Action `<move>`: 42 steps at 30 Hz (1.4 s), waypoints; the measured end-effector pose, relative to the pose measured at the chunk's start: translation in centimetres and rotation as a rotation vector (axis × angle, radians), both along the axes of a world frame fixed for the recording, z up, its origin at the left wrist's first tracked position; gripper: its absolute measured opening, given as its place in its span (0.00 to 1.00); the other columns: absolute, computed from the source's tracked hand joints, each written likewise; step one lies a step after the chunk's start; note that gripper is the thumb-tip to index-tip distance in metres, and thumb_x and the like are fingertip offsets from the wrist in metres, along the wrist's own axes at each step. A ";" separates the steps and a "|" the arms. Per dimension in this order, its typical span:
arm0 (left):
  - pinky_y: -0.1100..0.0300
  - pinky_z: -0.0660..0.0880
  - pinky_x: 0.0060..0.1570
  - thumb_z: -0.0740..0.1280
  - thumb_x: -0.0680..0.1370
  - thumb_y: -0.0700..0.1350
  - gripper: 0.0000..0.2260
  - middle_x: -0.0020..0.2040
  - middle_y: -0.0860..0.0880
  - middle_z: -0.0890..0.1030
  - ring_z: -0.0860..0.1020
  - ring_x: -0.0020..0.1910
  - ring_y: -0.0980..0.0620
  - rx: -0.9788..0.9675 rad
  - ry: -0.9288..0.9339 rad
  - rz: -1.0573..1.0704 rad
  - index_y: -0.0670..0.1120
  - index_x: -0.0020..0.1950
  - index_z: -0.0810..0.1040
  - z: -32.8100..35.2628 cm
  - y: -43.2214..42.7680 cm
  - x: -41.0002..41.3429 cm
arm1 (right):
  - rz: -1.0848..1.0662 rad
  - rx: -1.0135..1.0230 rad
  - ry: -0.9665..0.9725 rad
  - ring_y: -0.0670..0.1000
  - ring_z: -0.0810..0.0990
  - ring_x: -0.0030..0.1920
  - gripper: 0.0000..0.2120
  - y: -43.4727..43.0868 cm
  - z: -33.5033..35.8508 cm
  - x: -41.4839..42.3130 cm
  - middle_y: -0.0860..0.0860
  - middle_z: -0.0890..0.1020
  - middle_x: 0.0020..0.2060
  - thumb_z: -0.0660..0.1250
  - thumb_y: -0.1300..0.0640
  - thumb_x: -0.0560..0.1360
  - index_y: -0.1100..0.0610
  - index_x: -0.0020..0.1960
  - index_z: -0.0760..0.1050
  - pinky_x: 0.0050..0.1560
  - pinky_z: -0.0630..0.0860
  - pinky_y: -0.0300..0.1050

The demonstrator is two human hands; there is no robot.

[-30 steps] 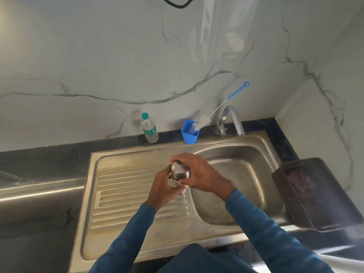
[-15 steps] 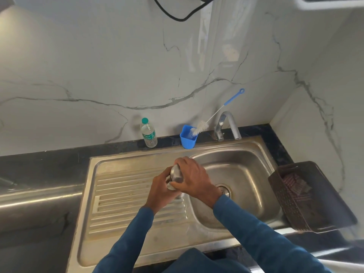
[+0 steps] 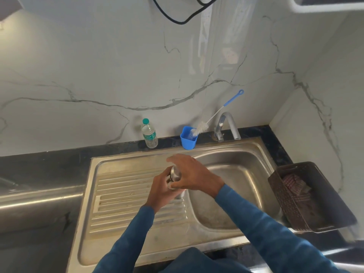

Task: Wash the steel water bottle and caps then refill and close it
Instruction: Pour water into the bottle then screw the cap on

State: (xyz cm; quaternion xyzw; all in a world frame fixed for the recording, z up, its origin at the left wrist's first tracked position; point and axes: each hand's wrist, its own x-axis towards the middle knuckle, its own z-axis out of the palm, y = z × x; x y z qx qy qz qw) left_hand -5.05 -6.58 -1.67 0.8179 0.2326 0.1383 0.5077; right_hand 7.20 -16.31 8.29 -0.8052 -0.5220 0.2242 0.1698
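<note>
I hold the steel water bottle [image 3: 178, 194] upright over the sink's drainboard [image 3: 126, 196], close to the basin [image 3: 234, 186]. My left hand [image 3: 160, 191] grips its body from the left, hiding most of it. The rounded steel cap [image 3: 175, 173] sits on top of the bottle. My right hand [image 3: 192, 174] curls round the cap from the right, its forefinger lifted and blurred. A tap [image 3: 228, 125] stands behind the basin and no water is running. A blue cup [image 3: 188, 141] holding a bottle brush [image 3: 200, 129] stands at the back rim.
A clear plastic water bottle [image 3: 149, 134] with a green cap stands on the dark counter at the back. A brown perforated basket [image 3: 311, 196] holding a checked cloth sits right of the sink. Marble walls close in behind and on the right.
My right hand has shifted round the cap, its forefinger now lifted. The bottle stays in my left hand over the drainboard. The view has tilted upward.
</note>
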 end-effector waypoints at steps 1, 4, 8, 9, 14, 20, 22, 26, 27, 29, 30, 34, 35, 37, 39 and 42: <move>0.60 0.81 0.48 0.82 0.68 0.44 0.20 0.46 0.58 0.86 0.85 0.47 0.57 -0.004 0.000 0.006 0.55 0.56 0.81 -0.2 0.1 0.0 | 0.024 0.012 0.018 0.56 0.79 0.65 0.26 0.1 -0.2 0.1 0.53 0.83 0.62 0.77 0.54 0.70 0.55 0.67 0.79 0.63 0.77 0.52; 0.58 0.82 0.52 0.83 0.67 0.45 0.23 0.49 0.62 0.86 0.85 0.50 0.59 0.014 0.008 0.009 0.56 0.58 0.81 -0.2 0.1 0.0 | -0.075 -0.009 -0.123 0.56 0.82 0.50 0.17 1.1 -0.3 0.6 0.51 0.84 0.48 0.76 0.46 0.71 0.54 0.55 0.82 0.49 0.78 0.49; 0.62 0.81 0.56 0.84 0.68 0.43 0.25 0.50 0.68 0.83 0.83 0.53 0.63 0.026 0.017 0.036 0.63 0.56 0.78 -0.4 0.1 -0.1 | -0.182 -0.109 -0.315 0.51 0.73 0.35 0.35 1.6 0.4 1.2 0.49 0.74 0.33 0.65 0.23 0.72 0.57 0.39 0.71 0.39 0.68 0.47; 0.61 0.81 0.56 0.84 0.68 0.43 0.25 0.51 0.67 0.84 0.83 0.54 0.62 0.030 0.014 0.030 0.63 0.57 0.78 -0.6 0.1 -0.1 | -0.137 -0.083 -0.292 0.51 0.75 0.36 0.34 1.4 0.3 1.3 0.50 0.77 0.35 0.67 0.23 0.72 0.57 0.41 0.73 0.39 0.70 0.47; 0.58 0.82 0.53 0.83 0.68 0.44 0.25 0.50 0.62 0.86 0.85 0.51 0.59 -0.012 0.009 0.019 0.59 0.60 0.80 -0.6 0.2 -0.1 | 0.095 -0.023 -0.077 0.52 0.79 0.45 0.19 0.6 -0.7 1.2 0.49 0.83 0.45 0.79 0.49 0.68 0.54 0.55 0.81 0.45 0.74 0.48; 0.56 0.82 0.56 0.84 0.68 0.43 0.25 0.52 0.68 0.83 0.83 0.54 0.61 0.028 -0.011 0.028 0.62 0.58 0.79 -0.6 0.2 -0.2 | -0.136 -0.077 -0.090 0.51 0.74 0.35 0.33 0.5 0.0 1.5 0.51 0.77 0.35 0.68 0.25 0.73 0.57 0.39 0.72 0.38 0.70 0.48; 0.53 0.83 0.55 0.83 0.69 0.43 0.25 0.52 0.63 0.85 0.84 0.52 0.59 0.041 -0.020 0.010 0.59 0.62 0.81 -0.9 0.3 -0.2 | -0.003 -0.022 0.033 0.52 0.79 0.43 0.25 0.2 -0.4 1.4 0.51 0.82 0.44 0.76 0.35 0.72 0.56 0.52 0.79 0.45 0.76 0.51; 0.55 0.83 0.56 0.83 0.69 0.44 0.25 0.53 0.63 0.85 0.83 0.54 0.58 0.028 -0.020 0.007 0.59 0.61 0.81 -0.8 0.2 -0.1 | -0.174 -0.104 -0.149 0.53 0.74 0.33 0.31 0.8 0.1 1.4 0.51 0.73 0.29 0.63 0.28 0.78 0.55 0.34 0.67 0.40 0.70 0.48; 0.55 0.83 0.57 0.83 0.69 0.44 0.25 0.53 0.62 0.85 0.83 0.54 0.58 0.013 -0.016 0.016 0.59 0.61 0.80 -0.8 0.2 -0.2 | -0.223 -0.129 -0.200 0.53 0.73 0.32 0.33 0.9 0.1 1.5 0.51 0.71 0.28 0.58 0.27 0.80 0.55 0.33 0.65 0.41 0.71 0.48; 0.55 0.83 0.56 0.83 0.69 0.45 0.24 0.52 0.60 0.86 0.84 0.54 0.57 0.005 -0.015 0.032 0.61 0.60 0.79 -0.7 0.3 -0.2 | -0.209 -0.071 -0.144 0.53 0.74 0.33 0.35 0.6 0.0 1.6 0.52 0.75 0.31 0.58 0.25 0.78 0.57 0.34 0.68 0.41 0.72 0.50; 0.56 0.83 0.55 0.83 0.69 0.46 0.25 0.52 0.59 0.86 0.84 0.53 0.57 0.015 -0.019 0.033 0.63 0.60 0.79 -0.7 0.3 -0.3 | -0.154 -0.038 -0.050 0.53 0.78 0.38 0.33 0.4 -0.2 1.5 0.52 0.80 0.36 0.64 0.27 0.76 0.58 0.40 0.75 0.44 0.75 0.51; 0.54 0.83 0.52 0.83 0.69 0.44 0.23 0.51 0.60 0.86 0.85 0.50 0.58 0.027 -0.011 0.003 0.58 0.60 0.81 -0.7 0.2 -0.1 | -0.008 -0.018 -0.066 0.55 0.80 0.45 0.26 0.7 -0.8 0.7 0.52 0.83 0.45 0.72 0.35 0.71 0.56 0.53 0.79 0.46 0.74 0.49; 0.54 0.83 0.53 0.83 0.69 0.44 0.23 0.51 0.61 0.86 0.85 0.51 0.58 0.023 -0.009 0.006 0.58 0.59 0.81 -0.8 0.2 -0.1 | -0.081 -0.040 -0.144 0.55 0.78 0.40 0.27 1.0 -0.4 0.6 0.52 0.80 0.39 0.69 0.31 0.74 0.57 0.46 0.77 0.43 0.72 0.48; 0.55 0.83 0.55 0.83 0.68 0.46 0.22 0.51 0.62 0.85 0.84 0.52 0.58 0.015 -0.003 0.017 0.57 0.59 0.80 -1.0 0.2 -0.1 | -0.220 -0.093 -0.206 0.51 0.73 0.33 0.33 1.2 0.1 1.0 0.51 0.74 0.32 0.60 0.27 0.79 0.57 0.36 0.70 0.39 0.68 0.47; 0.54 0.83 0.54 0.83 0.68 0.48 0.23 0.52 0.63 0.85 0.84 0.52 0.60 0.028 -0.009 0.024 0.55 0.60 0.81 -0.9 0.2 -0.2 | -0.144 -0.102 -0.167 0.52 0.76 0.37 0.29 1.0 -0.1 1.1 0.50 0.77 0.36 0.66 0.29 0.77 0.57 0.41 0.72 0.39 0.69 0.47; 0.52 0.83 0.53 0.83 0.69 0.46 0.23 0.50 0.59 0.87 0.85 0.50 0.58 -0.004 -0.012 0.030 0.53 0.61 0.82 -1.1 0.3 -0.2 | 0.104 -0.126 -0.070 0.54 0.79 0.53 0.25 0.4 -0.9 0.8 0.52 0.81 0.53 0.78 0.49 0.71 0.52 0.64 0.76 0.53 0.77 0.50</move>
